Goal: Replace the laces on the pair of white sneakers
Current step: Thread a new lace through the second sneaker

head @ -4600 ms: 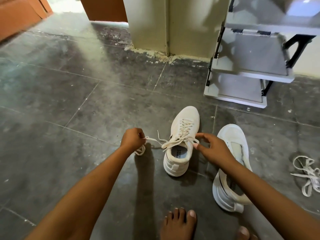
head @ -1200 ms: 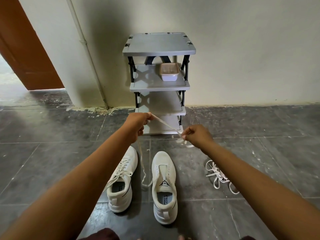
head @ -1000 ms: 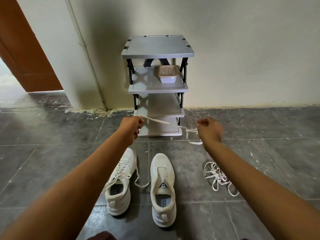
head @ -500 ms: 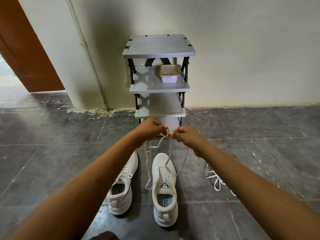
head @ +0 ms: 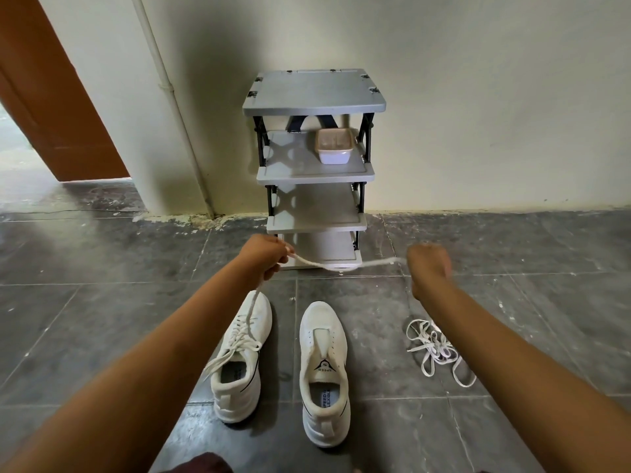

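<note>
The person stood over the pair with both hands raised in front of them. The left hand (head: 264, 256) was curled round a white lace (head: 341, 266), and the right hand (head: 428, 268), blurred, looked closed into a fist on the lace's other end. Between them the lace ran side to side, its long axis across the room, sagging a little in the middle. A tail dropped from the left hand toward the toe of the laced sneaker (head: 242, 356). I could not tell whether it was threaded into that shoe or only hanging in front of it.

The lace looked light, limp and soft. It would hold no shape of its own, so I judged it best pinched close to a tip for feeding through an eyelet. The sneakers seemed light with soft uppers, easiest steadied at the heel or sides.

Both shoes sat on the floor (head: 102, 319) just beside each other, toes pointing away toward the shelf rack (head: 314, 97) and heels toward the person. The unlaced sneaker (head: 324, 336) lay straight and the laced one angled slightly. A loose tangle of lace (head: 437, 349) lay on the floor near the unlaced shoe, under the right forearm.
</note>
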A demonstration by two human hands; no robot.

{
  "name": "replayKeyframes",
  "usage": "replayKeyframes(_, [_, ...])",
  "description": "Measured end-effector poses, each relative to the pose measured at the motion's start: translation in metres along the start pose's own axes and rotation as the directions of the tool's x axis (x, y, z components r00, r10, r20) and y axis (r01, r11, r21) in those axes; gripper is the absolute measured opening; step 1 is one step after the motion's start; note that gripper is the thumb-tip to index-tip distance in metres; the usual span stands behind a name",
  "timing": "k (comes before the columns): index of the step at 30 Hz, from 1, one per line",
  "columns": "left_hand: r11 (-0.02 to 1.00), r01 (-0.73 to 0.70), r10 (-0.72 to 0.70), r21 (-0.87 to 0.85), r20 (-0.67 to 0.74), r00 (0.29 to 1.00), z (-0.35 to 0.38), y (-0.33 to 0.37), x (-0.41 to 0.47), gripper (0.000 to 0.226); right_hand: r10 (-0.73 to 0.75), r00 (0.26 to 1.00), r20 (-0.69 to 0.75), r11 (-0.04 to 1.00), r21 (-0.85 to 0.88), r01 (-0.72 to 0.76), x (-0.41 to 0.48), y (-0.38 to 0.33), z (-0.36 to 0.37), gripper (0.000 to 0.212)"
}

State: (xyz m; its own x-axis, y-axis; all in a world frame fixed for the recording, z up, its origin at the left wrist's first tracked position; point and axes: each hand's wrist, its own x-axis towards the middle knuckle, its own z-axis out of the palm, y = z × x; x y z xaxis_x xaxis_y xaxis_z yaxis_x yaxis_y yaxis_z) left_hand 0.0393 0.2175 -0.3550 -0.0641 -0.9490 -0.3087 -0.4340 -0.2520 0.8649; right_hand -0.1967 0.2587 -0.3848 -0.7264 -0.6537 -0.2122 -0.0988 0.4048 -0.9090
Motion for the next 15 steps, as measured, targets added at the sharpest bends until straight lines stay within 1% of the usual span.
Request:
replayKeyframes(1, [0.999,-0.032,0.032,-0.020,0.003,0.999,0.002,0.003,0.000,0.013,-0.063,0.998,-0.006,0.997,0.044,0.063,-0.005,0.000,0.004,0.008])
replayKeyframes(2, [0.998,-0.056,0.057,-0.034,0.027,0.998,0.005,0.005,-0.001,0.010,-0.145,0.989,0.040,0.987,0.080,0.141,-0.012,0.001,0.010,0.014])
replayKeyframes(3, [0.997,-0.068,0.071,-0.044,0.068,0.995,0.008,0.008,-0.002,0.009,-0.232,0.965,0.122,0.972,0.077,0.224,-0.022,-0.002,0.013,0.018])
replayKeyframes(5, [0.997,-0.066,0.072,-0.046,0.164,0.984,0.013,0.012,-0.004,0.009,-0.365,0.869,0.335,0.929,0.067,0.364,-0.036,-0.005,0.020,0.027])
replayKeyframes(7, [0.997,-0.069,0.077,-0.041,0.225,0.971,0.018,0.014,-0.006,0.008,-0.397,0.764,0.509,0.908,0.094,0.409,-0.049,-0.007,0.026,0.032])
replayKeyframes(9, [0.996,-0.081,0.090,-0.046,0.246,0.965,0.019,0.014,-0.006,0.009,-0.362,0.684,0.633,0.921,0.130,0.367,-0.058,-0.007,0.032,0.030])
replayKeyframes(10, [0.995,-0.087,0.096,-0.049,0.252,0.963,0.019,0.014,-0.007,0.010,-0.344,0.657,0.671,0.927,0.133,0.350,-0.059,-0.005,0.036,0.026])
replayKeyframes(11, [0.995,-0.088,0.099,-0.054,0.256,0.961,0.018,0.013,-0.007,0.010,-0.330,0.647,0.688,0.932,0.128,0.338,-0.064,-0.005,0.037,0.022])
replayKeyframes(12, [0.995,-0.083,0.096,-0.061,0.259,0.961,0.016,0.013,-0.008,0.009,-0.325,0.652,0.685,0.935,0.128,0.332,-0.064,-0.004,0.038,0.017])
replayKeyframes(14, [0.995,-0.056,0.074,-0.078,0.258,0.963,0.011,0.011,-0.008,0.009,-0.310,0.697,0.646,0.944,0.122,0.306,-0.061,-0.004,0.038,0.012])
replayKeyframes(15, [0.995,-0.040,0.062,-0.088,0.258,0.964,0.009,0.010,-0.008,0.009,-0.303,0.726,0.617,0.946,0.103,0.308,-0.059,-0.004,0.037,0.012])
